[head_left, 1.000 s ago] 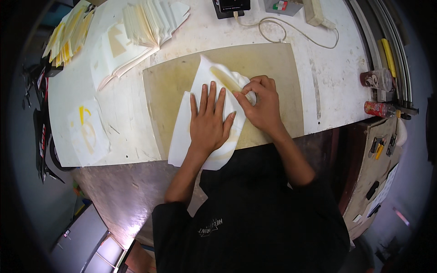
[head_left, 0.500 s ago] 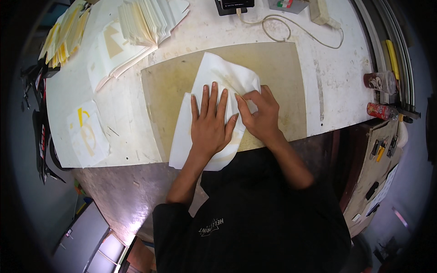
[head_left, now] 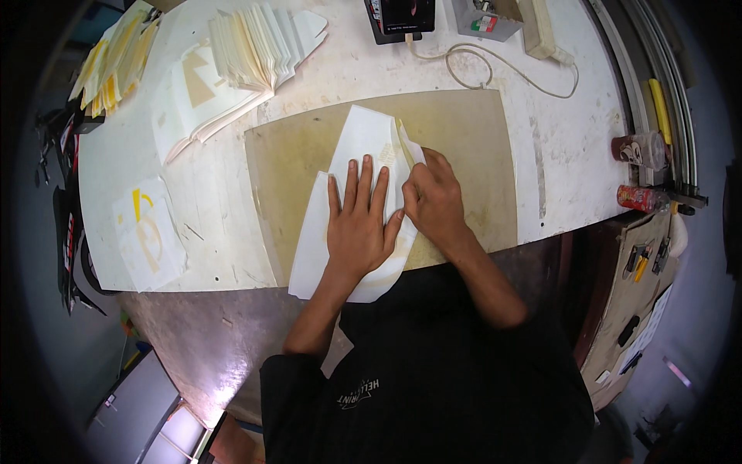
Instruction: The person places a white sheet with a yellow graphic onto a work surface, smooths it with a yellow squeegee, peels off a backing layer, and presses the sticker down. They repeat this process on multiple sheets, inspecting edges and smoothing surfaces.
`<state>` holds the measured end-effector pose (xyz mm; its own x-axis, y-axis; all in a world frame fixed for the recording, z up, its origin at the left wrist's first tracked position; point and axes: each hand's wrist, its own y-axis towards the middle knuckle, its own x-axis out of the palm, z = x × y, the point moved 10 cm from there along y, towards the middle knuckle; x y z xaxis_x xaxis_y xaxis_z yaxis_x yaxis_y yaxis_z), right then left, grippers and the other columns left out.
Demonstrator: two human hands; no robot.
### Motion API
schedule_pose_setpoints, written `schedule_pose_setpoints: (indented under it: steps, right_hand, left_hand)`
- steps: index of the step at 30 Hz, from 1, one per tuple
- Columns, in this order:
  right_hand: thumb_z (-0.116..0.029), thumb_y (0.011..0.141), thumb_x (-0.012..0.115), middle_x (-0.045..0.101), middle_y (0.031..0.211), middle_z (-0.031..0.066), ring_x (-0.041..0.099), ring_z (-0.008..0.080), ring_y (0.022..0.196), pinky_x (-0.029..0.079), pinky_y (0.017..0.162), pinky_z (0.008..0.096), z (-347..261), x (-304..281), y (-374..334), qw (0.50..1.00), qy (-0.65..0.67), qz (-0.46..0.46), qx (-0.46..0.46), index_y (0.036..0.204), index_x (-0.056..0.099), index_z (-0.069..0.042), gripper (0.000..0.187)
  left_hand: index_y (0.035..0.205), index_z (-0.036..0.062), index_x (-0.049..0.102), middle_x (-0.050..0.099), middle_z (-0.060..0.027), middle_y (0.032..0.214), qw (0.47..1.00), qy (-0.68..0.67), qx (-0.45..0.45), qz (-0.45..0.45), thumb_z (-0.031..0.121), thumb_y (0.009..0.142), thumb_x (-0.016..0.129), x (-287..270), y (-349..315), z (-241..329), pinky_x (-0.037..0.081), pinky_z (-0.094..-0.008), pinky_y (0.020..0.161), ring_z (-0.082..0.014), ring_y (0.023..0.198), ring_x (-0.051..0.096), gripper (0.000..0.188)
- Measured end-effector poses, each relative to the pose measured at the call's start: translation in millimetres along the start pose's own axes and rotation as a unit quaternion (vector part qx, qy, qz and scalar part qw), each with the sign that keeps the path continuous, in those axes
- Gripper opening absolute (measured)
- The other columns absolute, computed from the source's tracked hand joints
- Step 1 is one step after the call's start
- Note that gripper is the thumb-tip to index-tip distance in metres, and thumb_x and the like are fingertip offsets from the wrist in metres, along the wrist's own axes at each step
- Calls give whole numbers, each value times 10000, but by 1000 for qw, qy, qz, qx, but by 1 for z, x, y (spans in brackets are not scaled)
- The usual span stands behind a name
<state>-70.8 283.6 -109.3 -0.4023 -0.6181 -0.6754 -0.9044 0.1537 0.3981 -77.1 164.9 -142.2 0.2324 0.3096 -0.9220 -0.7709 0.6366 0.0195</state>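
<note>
A white sheet [head_left: 360, 133], apparently paper or film, lies at a slant on the translucent yellowish cutting mat [head_left: 479, 155]. Its near end hangs past the table edge. My left hand [head_left: 357, 228] is flat on the sheet, fingers stretched out and pressing it down. On the sheet's right side my right hand [head_left: 439, 197] is closed in a pinch on the lifted edge. That edge stands folded up, with a narrow yellowish strip [head_left: 404, 143] showing above the fingers. My fingertips hide the exact grip. Faint yellowish marks show on the sheet.
A fanned stack of sheets [head_left: 251, 50] lies at the back left, beside yellow-marked sheets [head_left: 116, 58]. A loose sheet [head_left: 151, 232] rests at the left. At the back are a phone [head_left: 398, 17] and its cable [head_left: 464, 48]. A cup [head_left: 638, 148] and a red bottle [head_left: 640, 199] stand right.
My right hand has drawn in slightly toward me with the sheet's right edge, which is now folded up and narrower. My left hand stays flat on the sheet. The whole view has shifted a little.
</note>
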Motion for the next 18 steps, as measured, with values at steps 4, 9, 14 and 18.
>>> schedule_pose_setpoints:
  steps: [4,9,14,18]
  right_hand:
    - [82,797,676,585,1344,311,586,468,1263,550,1008,468,-4,12,-6,1000,21,-13,13,841,556,68,129]
    - [87,820,676,581,1345,314,593,440,1280,553,1031,451,-14,15,-10,1000,21,-13,-13,851,566,76,114]
    - [93,800,682,574,1346,329,589,444,1287,562,1020,451,-9,14,-10,999,-13,-20,-22,856,565,68,132]
    - [68,792,688,566,1339,355,588,463,1283,568,1002,444,-11,16,-10,997,-66,-25,-37,860,556,58,149]
  left_hand:
    - [1569,30,384,261,-235,1666,1000,-3,3,3,352,955,579,0,0,0,64,-621,1243,-407,1561,197,720]
    - [1575,39,377,254,-228,1671,1000,7,1,-5,345,936,596,2,0,-1,54,-614,1248,-394,1567,187,742]
    - [1576,48,379,254,-222,1673,1000,2,-3,2,355,939,596,2,-1,-1,57,-610,1250,-389,1569,183,740]
    - [1575,48,381,255,-219,1674,1000,1,-2,1,360,944,592,1,-1,-1,60,-608,1249,-386,1569,186,735]
